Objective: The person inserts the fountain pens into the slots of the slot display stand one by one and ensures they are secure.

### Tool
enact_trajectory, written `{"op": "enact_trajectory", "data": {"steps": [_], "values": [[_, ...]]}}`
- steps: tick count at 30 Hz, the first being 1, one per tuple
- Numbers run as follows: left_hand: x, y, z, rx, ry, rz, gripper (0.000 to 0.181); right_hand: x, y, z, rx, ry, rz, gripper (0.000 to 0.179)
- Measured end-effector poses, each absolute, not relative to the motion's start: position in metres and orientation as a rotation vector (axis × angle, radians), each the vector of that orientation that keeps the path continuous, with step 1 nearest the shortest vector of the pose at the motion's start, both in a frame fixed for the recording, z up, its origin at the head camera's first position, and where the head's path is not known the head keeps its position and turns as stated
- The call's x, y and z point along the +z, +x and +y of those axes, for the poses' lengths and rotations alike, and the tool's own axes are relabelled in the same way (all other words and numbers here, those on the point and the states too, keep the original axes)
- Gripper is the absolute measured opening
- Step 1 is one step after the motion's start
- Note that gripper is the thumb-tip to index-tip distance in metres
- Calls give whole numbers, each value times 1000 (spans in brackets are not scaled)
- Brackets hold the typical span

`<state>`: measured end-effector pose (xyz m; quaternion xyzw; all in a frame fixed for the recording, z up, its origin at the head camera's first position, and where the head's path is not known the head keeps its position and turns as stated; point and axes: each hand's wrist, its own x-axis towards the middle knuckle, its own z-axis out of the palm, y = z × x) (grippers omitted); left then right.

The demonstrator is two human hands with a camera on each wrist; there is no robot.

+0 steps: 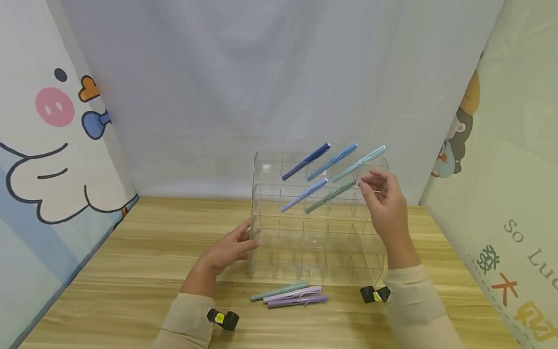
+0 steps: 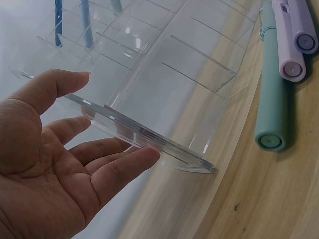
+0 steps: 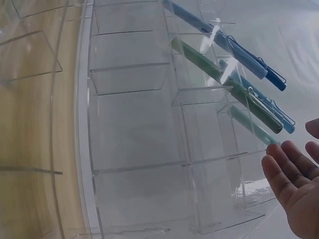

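At the left wall of the clear rack (image 1: 289,237), the left hand (image 1: 228,249): fingers relaxed and well apart from the thumb, fingertips along the outer face, thumb by the front edge; firmness of contact not possible to tell. Rack upright on the counter (image 1: 165,242); judged light for its bulk, stiff, slick and liable to crack, best taken by both outer walls rather than the thin dividers. Just in front of the rack, loose and close together, from left: grey-green pen (image 1: 279,291), pink pen (image 1: 293,295), purple pen (image 1: 298,301); presumably light, hard and smooth, apt to slip, best pinched at mid-barrel, clear of the clip. In the rack's top tier, slanting, clip ends uppermost: dark blue pen (image 1: 306,161), mid-blue pen (image 1: 332,162), pale blue pen (image 1: 359,164). In the tier beneath: periwinkle pen (image 1: 304,195), green pen (image 1: 331,197); likewise stiff, best taken by the raised end. Near the rack's upper right, beside the green pen's raised end, the right hand (image 1: 385,198): fingers softly bent, thumb apart, nothing held; contact with that pen not evident.
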<state>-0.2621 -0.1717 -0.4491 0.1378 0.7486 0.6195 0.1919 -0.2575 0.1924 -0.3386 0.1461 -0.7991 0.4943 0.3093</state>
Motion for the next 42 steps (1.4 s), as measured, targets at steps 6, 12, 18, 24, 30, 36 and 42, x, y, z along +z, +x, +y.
{"op": "enact_trajectory", "data": {"steps": [6, 12, 18, 24, 30, 36, 42], "values": [[-448, -262, -171, 1734, 380, 2106, 72, -338, -245, 199, 1332, 408, -2062, 37], [-449, -263, -171, 1735, 387, 2097, 73, -342, -229, 202, 1305, 491, -2064, 38], [-450, -263, -170, 1737, 386, 2100, 75, -346, -212, 205, 1255, 576, -2128, 42], [-448, -263, -169, 1740, 388, 2098, 74, -348, -196, 203, 1236, 579, -2348, 40], [-446, -262, -168, 1743, 397, 2097, 74, -348, -189, 199, 1141, 652, -2571, 39], [-449, -263, -170, 1745, 399, 2084, 75, -352, -184, 190, 978, 763, -2855, 44], [-451, -264, -172, 1739, 401, 2082, 79, -363, -182, 174, 787, 901, -3062, 36]]}}
